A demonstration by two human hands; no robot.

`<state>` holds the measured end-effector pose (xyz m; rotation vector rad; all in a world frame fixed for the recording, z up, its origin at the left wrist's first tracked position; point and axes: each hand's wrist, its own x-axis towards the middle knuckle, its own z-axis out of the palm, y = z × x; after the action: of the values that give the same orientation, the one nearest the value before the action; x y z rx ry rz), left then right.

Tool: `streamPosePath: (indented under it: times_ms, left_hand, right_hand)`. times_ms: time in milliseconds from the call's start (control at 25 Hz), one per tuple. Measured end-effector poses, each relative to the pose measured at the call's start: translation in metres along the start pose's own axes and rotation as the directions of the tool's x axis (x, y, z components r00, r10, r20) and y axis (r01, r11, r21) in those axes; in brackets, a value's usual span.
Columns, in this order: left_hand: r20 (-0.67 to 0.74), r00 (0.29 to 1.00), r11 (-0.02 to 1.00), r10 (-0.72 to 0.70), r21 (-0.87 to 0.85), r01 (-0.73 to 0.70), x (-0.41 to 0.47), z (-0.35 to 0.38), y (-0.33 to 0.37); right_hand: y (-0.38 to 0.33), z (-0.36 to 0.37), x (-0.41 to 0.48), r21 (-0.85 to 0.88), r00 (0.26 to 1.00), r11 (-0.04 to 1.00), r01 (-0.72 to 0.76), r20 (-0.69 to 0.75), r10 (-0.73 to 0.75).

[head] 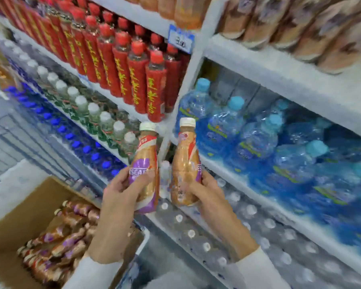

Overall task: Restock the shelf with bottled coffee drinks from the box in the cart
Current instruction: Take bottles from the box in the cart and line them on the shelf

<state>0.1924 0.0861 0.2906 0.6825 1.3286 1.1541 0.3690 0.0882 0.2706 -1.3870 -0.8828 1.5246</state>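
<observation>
Two coffee drinks are up off the box, one per hand. My left hand (pixel 121 190) is wrapped round the lower body of the left coffee bottle (pixel 146 161), thumb lying across its purple label. My right hand (pixel 206 192) grips the right coffee bottle (pixel 186 161) near its base, and that bottle's barcode side is turned toward me. Both bottles stand upright with their cream caps on, side by side and slightly apart, in front of the white post (pixel 193 65) where two bays of the shelf (pixel 279 80) meet. White sleeves cover both forearms. Down at the lower left I see the open cardboard box (pixel 29 207), and more bottles (pixel 61 236) of the same coffee lie in it on their sides, packed close together. In the left bay, red bottles (pixel 154 90) with yellow lettering fill one level. Under them runs a row of clear bottles (pixel 92 109) with white caps, and lower still a row of blue-capped bottles (pixel 75 143). In the right bay, large blue water bottles (pixel 258 138) sit behind the coffee I am holding. Brown bottles (pixel 300 28) stand on the level above them. Small water bottles (pixel 238 226) with white caps crowd the lowest level beneath my right wrist. A blue price tag (pixel 180 38) hangs on a shelf edge by the post; its print is too blurred to read.
</observation>
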Motion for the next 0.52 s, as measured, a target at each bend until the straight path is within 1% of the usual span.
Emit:
streamPosePath:
  times_ms: [80,200,360,440,520]
  left_hand:
    - [0.111,0.994,1.0,0.02,0.02,-0.022,-0.02,0.054,0.002]
    - [0.247,0.967,0.995,0.07,0.058,-0.087,-0.053,0.13,0.001]
    - [0.435,0.897,0.989,0.084,0.073,-0.128,-0.107,0.224,-0.009]
    - [0.497,0.862,0.985,0.102,0.07,-0.157,-0.131,0.263,-0.013]
    - [0.551,0.821,0.978,0.15,0.04,-0.206,-0.15,0.305,-0.013]
  right_hand:
    - [-0.017,-0.054,-0.029,0.03,0.994,0.996,0.078,-0.076,-0.076]
    - [-0.038,-0.131,-0.073,0.053,0.967,0.984,0.17,-0.203,-0.157]
    - [-0.056,-0.226,-0.14,0.028,0.926,0.967,0.253,-0.297,-0.234]
    - [-0.063,-0.265,-0.171,0.007,0.897,0.957,0.29,-0.351,-0.269]
    - [-0.076,-0.301,-0.2,-0.023,0.861,0.942,0.336,-0.399,-0.316]
